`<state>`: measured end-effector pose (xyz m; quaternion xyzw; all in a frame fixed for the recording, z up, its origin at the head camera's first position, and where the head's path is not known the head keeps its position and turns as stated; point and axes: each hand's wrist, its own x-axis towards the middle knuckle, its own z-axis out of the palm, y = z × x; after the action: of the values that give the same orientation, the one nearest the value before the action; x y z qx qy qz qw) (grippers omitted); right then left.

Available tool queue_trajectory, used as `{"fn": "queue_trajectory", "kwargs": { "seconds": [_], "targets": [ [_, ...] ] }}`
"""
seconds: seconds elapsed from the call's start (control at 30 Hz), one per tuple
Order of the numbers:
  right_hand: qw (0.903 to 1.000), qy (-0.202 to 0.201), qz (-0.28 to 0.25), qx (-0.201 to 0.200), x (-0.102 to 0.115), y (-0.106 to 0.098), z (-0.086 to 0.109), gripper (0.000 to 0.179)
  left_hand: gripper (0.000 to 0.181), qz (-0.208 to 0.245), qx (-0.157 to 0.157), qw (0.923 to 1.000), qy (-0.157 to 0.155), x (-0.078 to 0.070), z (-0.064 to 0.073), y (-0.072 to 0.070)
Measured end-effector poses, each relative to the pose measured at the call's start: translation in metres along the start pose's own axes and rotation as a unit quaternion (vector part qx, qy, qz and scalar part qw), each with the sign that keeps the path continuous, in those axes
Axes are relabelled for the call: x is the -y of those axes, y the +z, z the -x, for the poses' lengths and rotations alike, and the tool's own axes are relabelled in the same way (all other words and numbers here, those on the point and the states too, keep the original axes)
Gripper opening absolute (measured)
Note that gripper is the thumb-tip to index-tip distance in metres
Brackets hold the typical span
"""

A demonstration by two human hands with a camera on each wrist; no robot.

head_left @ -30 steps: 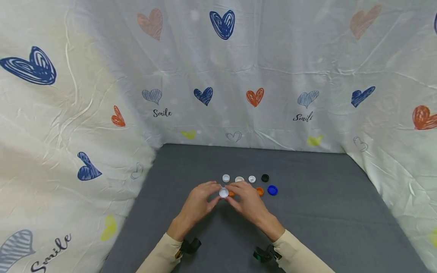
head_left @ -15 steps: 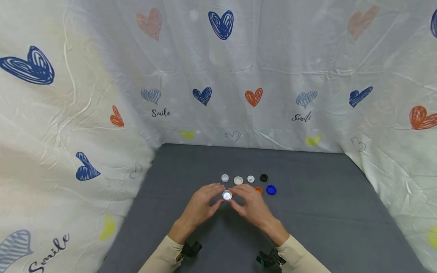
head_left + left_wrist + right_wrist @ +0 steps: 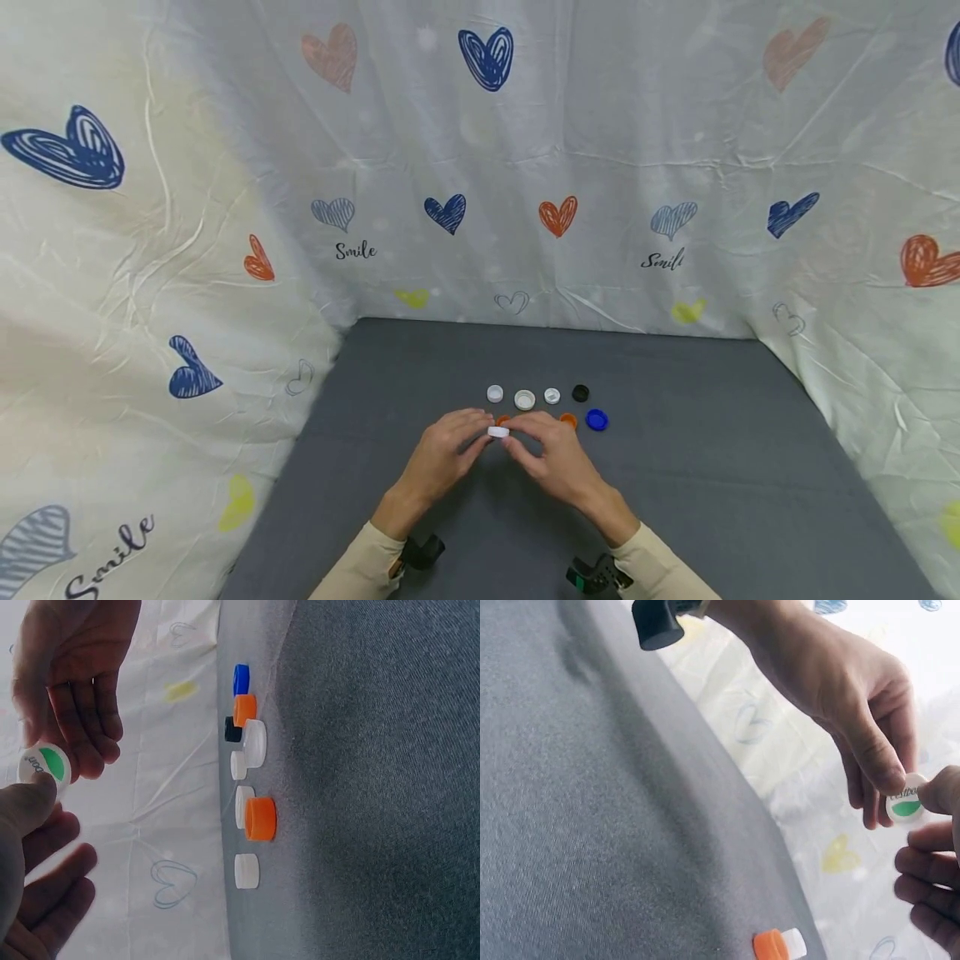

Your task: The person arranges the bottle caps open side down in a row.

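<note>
- Two hands meet over one grey table [image 3: 675,483]: one left hand [image 3: 442,450], one right hand [image 3: 551,454].
- One held cap [image 3: 498,432], white with a green patch and lettering on its face, is between them, raised above the table and tilted on edge.
- Left hand: thumb and fingertips clamped on one side of that cap; the other fingers are loosely bent.
- Right hand: thumb and fingertips clamped on the opposite side; its remaining fingers curve beneath.
- Eight more caps lie on the table, beyond the hands.
- Four are white caps [image 3: 246,871]; the head view shows three in the back row, the left wrist view also one in the front row.
- Two are orange caps [image 3: 260,819], both in the front row.
- One black cap [image 3: 581,392] ends the back row at the right; one blue cap [image 3: 597,419] ends the front row.
- Two cream sleeves [image 3: 360,562] and two black wrist cameras [image 3: 423,552] show.
- One white curtain [image 3: 480,142] hangs behind, printed with hearts.
</note>
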<state>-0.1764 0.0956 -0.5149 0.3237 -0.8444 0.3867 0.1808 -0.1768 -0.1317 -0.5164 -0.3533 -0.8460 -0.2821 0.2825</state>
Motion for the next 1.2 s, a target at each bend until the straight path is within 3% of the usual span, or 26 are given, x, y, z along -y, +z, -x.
{"fn": "queue_trajectory", "kwargs": {
  "seconds": [0.13,0.2,0.4,0.53,0.67,0.77,0.93,1.0,1.07,1.2],
  "targets": [
    [0.9988,-0.037,0.013,-0.031,-0.003,-0.001,-0.001,0.029,0.023,0.040,0.011,0.9975,-0.058,-0.001,0.000,0.002],
    [0.9970,-0.059,0.023,-0.044,-0.005,-0.002,-0.002,0.034,0.019,0.080,0.021,0.9917,-0.098,-0.002,-0.001,0.003],
    [0.9927,-0.104,0.034,-0.052,-0.006,0.000,-0.004,0.046,0.015,0.198,0.051,0.9533,-0.222,-0.005,-0.005,0.001],
    [0.9912,-0.116,0.034,-0.054,-0.005,0.001,-0.005,0.048,0.014,0.224,0.072,0.9373,-0.257,-0.006,-0.006,-0.001],
    [0.9905,-0.120,0.037,-0.054,-0.006,0.002,-0.005,0.045,0.014,0.235,0.093,0.9289,-0.270,-0.005,-0.006,-0.001],
    [0.9910,-0.116,0.043,-0.051,-0.008,0.003,-0.004,0.041,0.017,0.224,0.098,0.9364,-0.251,-0.005,-0.005,-0.001],
    [0.9942,-0.083,0.053,-0.043,-0.008,0.004,0.001,0.039,0.029,0.151,0.079,0.9720,-0.162,-0.004,-0.002,-0.001],
    [0.9954,-0.072,0.050,-0.038,-0.007,0.005,0.002,0.039,0.034,0.117,0.070,0.9820,-0.131,-0.004,-0.001,-0.001],
    [0.9962,-0.067,0.045,-0.033,-0.005,0.007,0.003,0.038,0.036,0.096,0.063,0.9873,-0.110,-0.004,0.000,-0.001],
    [0.9960,-0.072,0.042,-0.031,-0.001,0.013,0.002,0.036,0.036,0.079,0.054,0.9907,-0.097,-0.003,0.004,-0.004]
  ]
}}
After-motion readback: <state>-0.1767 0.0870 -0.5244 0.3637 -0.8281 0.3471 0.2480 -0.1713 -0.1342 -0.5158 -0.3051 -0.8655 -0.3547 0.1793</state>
